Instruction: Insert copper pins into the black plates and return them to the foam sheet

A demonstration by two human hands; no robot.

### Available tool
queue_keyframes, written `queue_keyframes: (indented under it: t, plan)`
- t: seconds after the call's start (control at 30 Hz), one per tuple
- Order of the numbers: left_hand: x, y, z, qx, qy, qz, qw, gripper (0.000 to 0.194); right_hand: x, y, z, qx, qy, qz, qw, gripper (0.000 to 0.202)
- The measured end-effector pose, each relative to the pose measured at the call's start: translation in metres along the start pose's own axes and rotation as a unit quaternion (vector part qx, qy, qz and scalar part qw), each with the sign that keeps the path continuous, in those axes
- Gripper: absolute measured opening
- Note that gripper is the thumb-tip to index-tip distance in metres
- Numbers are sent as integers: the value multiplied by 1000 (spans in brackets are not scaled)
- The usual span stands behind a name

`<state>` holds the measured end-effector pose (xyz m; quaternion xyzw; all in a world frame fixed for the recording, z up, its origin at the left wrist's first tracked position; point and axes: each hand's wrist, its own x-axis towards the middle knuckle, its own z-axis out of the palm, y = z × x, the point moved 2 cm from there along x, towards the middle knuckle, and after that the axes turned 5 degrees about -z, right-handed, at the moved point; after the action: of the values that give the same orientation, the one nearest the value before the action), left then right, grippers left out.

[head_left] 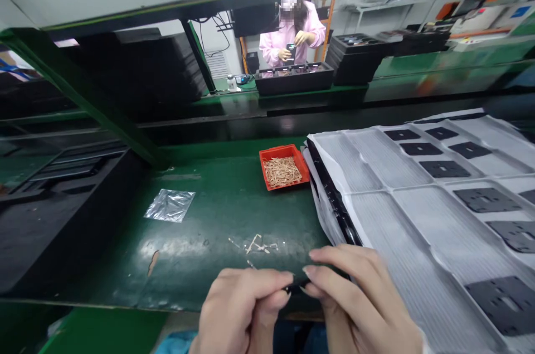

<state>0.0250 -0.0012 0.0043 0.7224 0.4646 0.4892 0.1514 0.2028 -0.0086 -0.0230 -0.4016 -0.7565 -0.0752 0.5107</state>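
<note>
Left hand (244, 301): pinching dark part (297, 287)
Right hand (361, 301): pinching right end, likely steadying
Red bin (277, 149): far, likely reachable

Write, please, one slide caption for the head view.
Left hand and right hand hold a small dark part at a green bench.

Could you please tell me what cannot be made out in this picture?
All in the head view:
- Dark piece: its full shape, mostly covered by the left hand and right hand.
- Dark plate at far right: cut off by the right edge.
- Black box: its far left side, cut off by the left edge.
- Co-worker's handheld device: screen content, too small to read.
</note>
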Motion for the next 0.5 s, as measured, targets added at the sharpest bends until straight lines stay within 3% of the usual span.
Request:
queue_keyframes:
  t: [0.13,0.33,0.4,0.5]
  plan:
    - [4,2,-1,-13,21,87,996,23,10,-8,12,101,8,21,995,21]
    - [9,1,-10,26,-32,147,988,27,15,-26,39,70,248,96,961,34]
    - [10,-1,-13,-1,-44,151,988,26,13,-26,42,64,258,86,960,32]
    - [13,-5,-17,-94,-59,108,988,20,10,-19,34,69,245,30,967,28]
